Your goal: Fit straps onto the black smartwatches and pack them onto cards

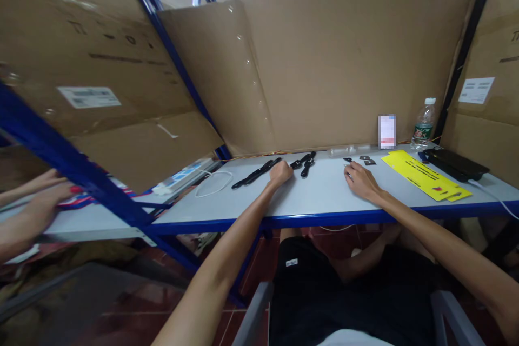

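My left hand (281,173) rests closed on the table among long, glossy black pieces; whatever lies inside the fist is hidden. Two of these slim black pieces (256,174) lie to its left, and a crossed cluster of black pieces (308,164) is just to its right. My right hand (360,181) lies on the tabletop with its fingers curled together; a tiny pale thing shows at the fingertips, too small to name. Just beyond it are a small black piece (347,159) and a few small dark flat pieces (368,160).
On the right lie yellow printed sheets (424,175) and a black case (458,165). A bottle (423,127) and a phone (386,132) stand at the back cardboard (348,65). Left are a white cable (214,174), a power strip (182,177) and another person's hands (44,200).
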`<state>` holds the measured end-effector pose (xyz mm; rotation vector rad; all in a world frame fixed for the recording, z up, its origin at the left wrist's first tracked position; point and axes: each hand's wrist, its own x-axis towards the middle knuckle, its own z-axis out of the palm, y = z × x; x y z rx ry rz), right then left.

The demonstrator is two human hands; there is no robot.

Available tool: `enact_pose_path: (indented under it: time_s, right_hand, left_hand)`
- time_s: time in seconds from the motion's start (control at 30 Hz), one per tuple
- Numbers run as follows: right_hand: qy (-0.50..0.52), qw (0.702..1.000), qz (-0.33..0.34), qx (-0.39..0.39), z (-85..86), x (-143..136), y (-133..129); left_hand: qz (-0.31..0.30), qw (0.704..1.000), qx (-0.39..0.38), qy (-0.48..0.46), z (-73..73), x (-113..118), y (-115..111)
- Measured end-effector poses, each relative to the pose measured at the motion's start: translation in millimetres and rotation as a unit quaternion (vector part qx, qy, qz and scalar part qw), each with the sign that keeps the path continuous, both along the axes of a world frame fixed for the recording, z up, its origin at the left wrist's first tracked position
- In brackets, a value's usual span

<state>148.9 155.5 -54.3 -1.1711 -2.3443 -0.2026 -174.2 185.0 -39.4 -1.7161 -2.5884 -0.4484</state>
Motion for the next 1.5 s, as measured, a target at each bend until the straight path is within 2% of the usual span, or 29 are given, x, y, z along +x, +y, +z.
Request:
enact_pose_path:
  time_s: [0.17,0.3,0.4,0.5,0.63,0.73,0.83,0.97,1.17,1.23,1.33,1.43,1.5]
  right_hand:
    - [-0.003,1.0,-0.006,-0.013,-0.5,-0.4,1.2]
    - [0.0,1.0,-0.006,-0.022,-0.6,-0.8,1.2]
    - [-0.001,1.0,-0.008,-0.024,-0.9,-0.4,1.6]
    - [-0.005,1.0,-0.006,-0.018,-2.2,0.0,3.3]
    - [-0.005,1.0,-0.003,-0.009,-4.0,-0.4,4.9]
    - [-0.003,1.0,-0.001,-0.006,-3.6,-0.8,4.5]
    - [-0.002,1.0,-0.003,-0.003,-2.8,-0.4,4.0]
    - [0.003,1.0,0.003,-0.008,-3.8,-0.4,4.6]
    - [0.058,0.998,-0.005,0.027,-0.8,2.6,3.6]
    - [0.099,0.993,-0.013,0.062,6.3,11.5,5.8]
    - [0.193,0.975,-0.062,0.094,22.0,34.1,16.5]
    - [0.251,0.96,-0.098,0.076,36.5,56.8,35.7]
    - [0.257,0.96,-0.097,0.053,42.1,65.1,50.6]
  left_hand:
    - [-0.04,0.998,0.022,0.046,-1.2,14.0,8.2]
    - [-0.073,0.992,0.021,0.096,0.7,13.7,2.3]
    - [-0.087,0.99,0.0,0.11,7.5,6.8,-1.3]
    - [-0.093,0.989,-0.011,0.112,18.2,-16.5,-6.1]
    - [-0.068,0.99,-0.02,0.126,28.0,-73.1,-23.2]
    - [-0.042,0.987,-0.051,0.146,24.6,-112.2,-42.5]
    - [-0.039,0.984,-0.085,0.152,14.4,-130.1,-57.1]
    - [-0.021,0.984,-0.082,0.16,4.3,-123.4,-55.7]
    - [0.011,0.989,-0.074,0.13,2.6,-97.1,-37.8]
    - [0.002,0.99,-0.068,0.127,1.4,-94.3,-38.8]
    - [-0.022,0.988,-0.048,0.145,-0.1,-97.9,-46.8]
    - [-0.031,0.986,-0.001,0.161,5.4,-99.4,-56.2]
    - [-0.049,0.99,0.037,0.126,14.0,-90.0,-60.5]
